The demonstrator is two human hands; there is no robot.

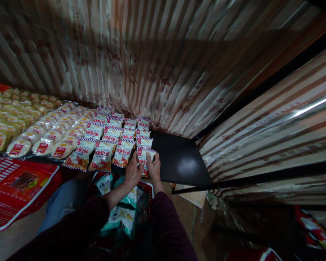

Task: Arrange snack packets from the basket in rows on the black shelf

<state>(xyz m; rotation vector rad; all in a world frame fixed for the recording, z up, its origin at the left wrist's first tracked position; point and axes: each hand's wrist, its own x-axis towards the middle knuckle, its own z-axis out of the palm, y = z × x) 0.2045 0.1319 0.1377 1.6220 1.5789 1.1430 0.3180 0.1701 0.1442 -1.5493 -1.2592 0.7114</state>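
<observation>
A white snack bag (143,154) with a striped top edge sits at the front of the rightmost column on the black shelf. My left hand (133,171) holds its left side, fingers bent against it. On the bag's right side, my right hand (154,168) grips it with the thumb over the front. Matching snack bags (101,154) lean in overlapping columns to the left of my hands. Below my forearms, a red basket (149,186) with a pale rim holds green-and-white snack bags (122,217).
Clear-wrapped round cakes (43,146) and yellow packs (1,139) fill the shelf's left part. Bare black shelf (182,156) extends right of my hands. Another red basket (21,188) stands lower left. Striped plastic sheeting (157,65) hangs behind; a dark metal bar (260,87) crosses at right.
</observation>
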